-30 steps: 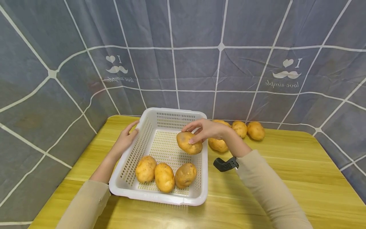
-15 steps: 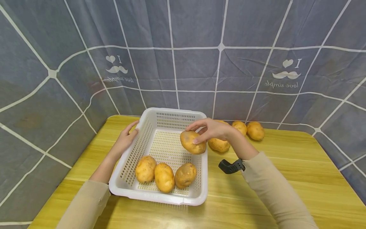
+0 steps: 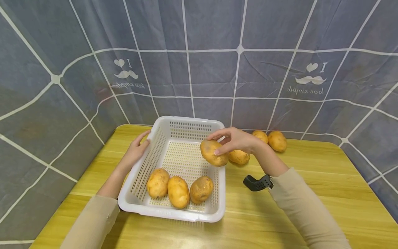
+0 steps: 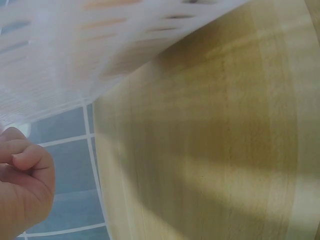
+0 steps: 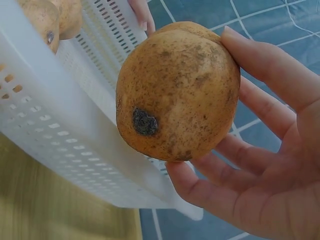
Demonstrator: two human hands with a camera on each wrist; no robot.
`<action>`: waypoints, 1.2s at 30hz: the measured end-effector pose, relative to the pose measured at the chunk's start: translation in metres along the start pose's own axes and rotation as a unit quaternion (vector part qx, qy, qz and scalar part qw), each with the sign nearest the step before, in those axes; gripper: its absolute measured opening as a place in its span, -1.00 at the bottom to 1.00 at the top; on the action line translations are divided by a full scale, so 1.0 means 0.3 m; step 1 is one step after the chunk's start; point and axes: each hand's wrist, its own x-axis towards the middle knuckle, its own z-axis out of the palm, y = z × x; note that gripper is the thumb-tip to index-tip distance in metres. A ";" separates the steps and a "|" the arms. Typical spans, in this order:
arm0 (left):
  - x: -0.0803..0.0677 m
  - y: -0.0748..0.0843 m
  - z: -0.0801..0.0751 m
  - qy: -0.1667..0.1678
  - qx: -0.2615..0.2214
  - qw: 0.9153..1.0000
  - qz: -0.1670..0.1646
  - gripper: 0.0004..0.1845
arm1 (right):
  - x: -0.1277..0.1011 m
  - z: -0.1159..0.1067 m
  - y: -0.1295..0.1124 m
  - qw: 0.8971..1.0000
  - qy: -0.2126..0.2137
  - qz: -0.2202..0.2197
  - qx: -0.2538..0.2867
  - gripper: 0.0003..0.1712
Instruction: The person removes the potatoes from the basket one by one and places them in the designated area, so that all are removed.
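Observation:
My right hand (image 3: 237,140) pinches a potato (image 3: 209,152) between thumb and fingers, up over the right rim of a white slotted plastic basket (image 3: 168,215). Seen from the right wrist, this potato (image 5: 180,90) has a dark, rough spot low on one side. At the basket's left side, my left hand (image 3: 134,154) grips the rim; its curled fingers (image 4: 30,160) show at the edge of the left wrist view. Inside the basket, three potatoes lie in a row near the front: a left one (image 3: 158,183), a middle one (image 3: 178,192) and a browner right one (image 3: 201,189).
Right of the basket, more potatoes lie on the wooden table (image 3: 311,186): one (image 3: 238,157) partly behind my right hand, and two (image 3: 259,135) (image 3: 277,141) farther back. A grey tiled-pattern curtain (image 3: 214,72) hangs behind the table. A black band (image 3: 257,183) circles my right wrist.
My right hand has moved to the right with the potato, from above the basket's inside to over its right rim. The left hand and the basket stay in place.

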 end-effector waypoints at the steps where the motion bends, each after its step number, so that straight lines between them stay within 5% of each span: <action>1: 0.001 0.000 0.000 0.001 0.000 1.000 0.000 -0.41 | -0.004 -0.002 0.001 1.000 0.002 -0.003 0.000 -0.35; 25: -0.004 -0.003 0.003 0.008 -0.004 1.000 -0.004 -0.42 | -0.102 -0.062 0.057 0.999 0.049 0.000 -0.013 -0.35; 36: -0.002 0.002 0.002 0.001 -0.003 1.000 -0.006 -0.42 | -0.164 -0.095 0.091 0.996 0.075 0.039 -0.007 -0.32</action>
